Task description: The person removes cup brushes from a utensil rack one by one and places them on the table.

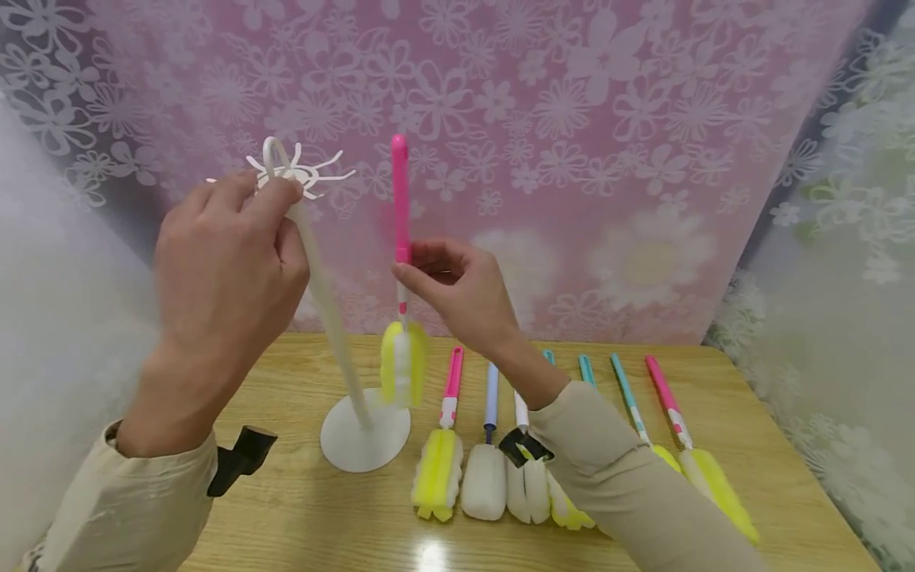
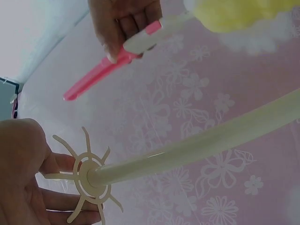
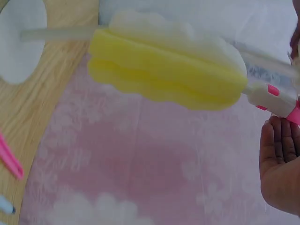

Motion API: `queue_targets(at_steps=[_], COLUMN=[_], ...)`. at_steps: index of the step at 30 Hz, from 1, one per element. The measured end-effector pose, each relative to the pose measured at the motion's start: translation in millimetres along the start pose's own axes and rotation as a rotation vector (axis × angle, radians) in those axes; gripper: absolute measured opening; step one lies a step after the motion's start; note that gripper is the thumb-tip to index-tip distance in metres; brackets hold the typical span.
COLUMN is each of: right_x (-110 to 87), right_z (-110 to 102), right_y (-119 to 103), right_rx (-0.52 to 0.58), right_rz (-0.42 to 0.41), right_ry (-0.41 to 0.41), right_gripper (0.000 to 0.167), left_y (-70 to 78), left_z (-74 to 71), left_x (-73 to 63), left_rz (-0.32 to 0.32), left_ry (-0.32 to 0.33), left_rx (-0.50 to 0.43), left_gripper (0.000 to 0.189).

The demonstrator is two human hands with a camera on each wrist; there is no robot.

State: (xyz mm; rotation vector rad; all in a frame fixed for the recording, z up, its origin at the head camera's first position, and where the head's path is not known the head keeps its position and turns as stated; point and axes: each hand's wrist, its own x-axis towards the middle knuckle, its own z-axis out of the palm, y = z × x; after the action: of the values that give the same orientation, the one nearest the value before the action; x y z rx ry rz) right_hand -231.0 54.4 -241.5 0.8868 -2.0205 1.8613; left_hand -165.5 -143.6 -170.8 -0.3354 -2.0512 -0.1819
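Observation:
My left hand [image 1: 232,246] holds the top of a white stand [image 1: 325,294], its fingers at the ring of curved hooks [image 2: 90,178] below the top loop. The stand's round base [image 1: 350,445] is down on the wooden table. To the right of the pole, my right hand [image 1: 465,290] pinches a sponge bottle brush by its pink handle [image 1: 400,191]. The handle points up, and the yellow and white sponge head [image 3: 168,70] hangs down above the base. In the left wrist view the handle end lies near the hooks, apart from them.
Several more sponge brushes lie in a row on the table [image 1: 286,516], among them a pink-handled one [image 1: 438,469], a blue-handled one [image 1: 484,477] and another pink one [image 1: 668,397] at the right. My right forearm covers some of them. A flowered pink curtain [image 1: 572,183] hangs behind.

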Motion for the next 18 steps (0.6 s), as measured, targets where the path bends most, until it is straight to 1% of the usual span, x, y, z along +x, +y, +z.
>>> queue_targets(at_steps=[3, 6, 9, 12, 13, 15, 17, 18], right_x=[-2.8, -5.9, -12.3, -24.8, -30.6, -42.1, -54.0, -60.3], right_z=[-28.3, -62.2, -102.2, -148.3, -164.2, -196.2, -226.5, -240.8], right_y=[1.2, 2.2, 2.5, 5.1, 6.0, 8.7, 11.7, 12.6], right_rx=[-0.064, -0.164, -0.295, -0.434, -0.479, -0.516, -0.529, -0.533], right_rz=[-0.005, 0.025, 0.060, 0.090, 0.106, 0.164, 0.225, 0.268], right_ry=[0.058, 0.121, 0.184, 0.249, 0.272, 0.315, 0.353, 0.369], right_gripper=[0.022, 0.025, 0.030, 0.034, 0.035, 0.035, 0.034, 0.034], left_y=[-1.6, -3.8, -5.5, -5.4, -5.1, -4.7, -4.7, -4.9], left_z=[-0.1, -1.1, -1.9, -1.9, -1.8, -1.8, -2.3, -2.7], left_x=[-1.1, -2.8, -4.0, -4.3, -4.1, -4.0, -4.2, -4.4], left_rz=[-0.011, -0.026, -0.034, -0.034, -0.033, -0.032, -0.033, -0.033], left_ry=[0.006, 0.011, 0.020, 0.020, 0.018, 0.020, 0.023, 0.025], left_rx=[0.000, 0.008, 0.015, 0.019, 0.020, 0.018, 0.019, 0.020], left_gripper=[0.029, 0.030, 0.032, 0.032, 0.033, 0.032, 0.032, 0.033])
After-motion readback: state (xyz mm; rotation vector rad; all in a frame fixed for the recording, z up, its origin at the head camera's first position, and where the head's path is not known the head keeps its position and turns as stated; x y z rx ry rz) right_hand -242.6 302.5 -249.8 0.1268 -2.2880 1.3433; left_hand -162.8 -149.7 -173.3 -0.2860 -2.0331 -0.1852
